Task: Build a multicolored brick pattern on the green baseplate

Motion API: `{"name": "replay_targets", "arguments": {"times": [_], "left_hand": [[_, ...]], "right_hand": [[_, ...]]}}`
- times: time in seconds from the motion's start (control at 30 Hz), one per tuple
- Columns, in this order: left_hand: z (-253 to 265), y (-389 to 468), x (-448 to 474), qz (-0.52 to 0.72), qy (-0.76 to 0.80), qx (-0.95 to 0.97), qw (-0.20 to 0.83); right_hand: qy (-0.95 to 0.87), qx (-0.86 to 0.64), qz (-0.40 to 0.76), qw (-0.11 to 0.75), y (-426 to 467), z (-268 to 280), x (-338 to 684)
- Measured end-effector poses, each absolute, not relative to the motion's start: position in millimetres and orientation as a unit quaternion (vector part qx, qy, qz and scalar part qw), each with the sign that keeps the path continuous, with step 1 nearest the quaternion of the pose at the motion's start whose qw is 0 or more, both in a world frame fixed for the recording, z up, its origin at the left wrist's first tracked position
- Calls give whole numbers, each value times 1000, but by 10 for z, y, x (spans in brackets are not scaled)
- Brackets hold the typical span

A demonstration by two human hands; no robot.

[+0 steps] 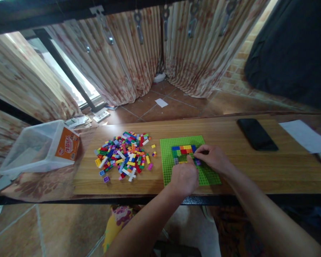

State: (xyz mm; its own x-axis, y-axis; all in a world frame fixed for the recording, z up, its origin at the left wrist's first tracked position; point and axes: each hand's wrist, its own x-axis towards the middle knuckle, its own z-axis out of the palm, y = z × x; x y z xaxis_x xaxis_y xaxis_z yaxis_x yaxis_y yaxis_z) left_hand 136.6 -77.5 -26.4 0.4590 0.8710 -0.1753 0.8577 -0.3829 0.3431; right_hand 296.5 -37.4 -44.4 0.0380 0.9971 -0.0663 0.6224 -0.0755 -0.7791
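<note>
Wood-grain tabletop (pixel 291 171) with green studded baseplate (pixel 182 140) bearing a multicoloured brick outline (pixel 184 148). My right hand (pixel 214 159) nearly pinches at its right side; my left hand (pixel 186 178) points over it; any held brick is indiscernible. Apparent step: seating bricks; next calls for aligned pressure.

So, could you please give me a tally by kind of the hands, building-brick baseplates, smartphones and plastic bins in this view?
Hands: 2 (left hand, right hand)
Green studded baseplate: 1
Black smartphone: 1
Translucent plastic bin: 1
Total: 5
</note>
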Motion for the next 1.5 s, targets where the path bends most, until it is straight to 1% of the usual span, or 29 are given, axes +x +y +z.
{"name": "replay_targets", "arguments": {"times": [0.3,0.5,0.63,0.8,0.97,1.07,1.13,1.27,1.33,1.4,1.5], "left_hand": [[-229,-783,1371,7,508,838,197],[-249,-780,1324,64,515,829,210],[-229,-724,1225,79,522,819,223],[-138,-611,1021,97,541,798,246],[-89,-478,813,151,590,753,249],[-83,-338,597,191,631,716,228],[-78,-210,385,221,669,684,187],[-74,68,-94,268,738,618,40],[-87,172,-274,251,756,605,4],[-111,235,-379,219,764,606,10],[-152,262,-423,171,766,618,53]], "right_hand": [[-626,-654,318,280,-370,-441,2962],[-631,-644,339,269,-375,-439,3034],[-622,-649,340,276,-370,-449,3081],[-611,-677,309,270,-337,-534,3116],[-617,-699,269,241,-311,-594,3125],[-621,-718,235,211,-312,-576,3107],[-621,-728,212,199,-317,-559,3090],[-625,-727,203,197,-323,-552,3056],[-625,-725,207,200,-323,-563,3045],[-625,-725,205,205,-320,-577,3041],[-631,-721,194,210,-315,-593,3046]]}}
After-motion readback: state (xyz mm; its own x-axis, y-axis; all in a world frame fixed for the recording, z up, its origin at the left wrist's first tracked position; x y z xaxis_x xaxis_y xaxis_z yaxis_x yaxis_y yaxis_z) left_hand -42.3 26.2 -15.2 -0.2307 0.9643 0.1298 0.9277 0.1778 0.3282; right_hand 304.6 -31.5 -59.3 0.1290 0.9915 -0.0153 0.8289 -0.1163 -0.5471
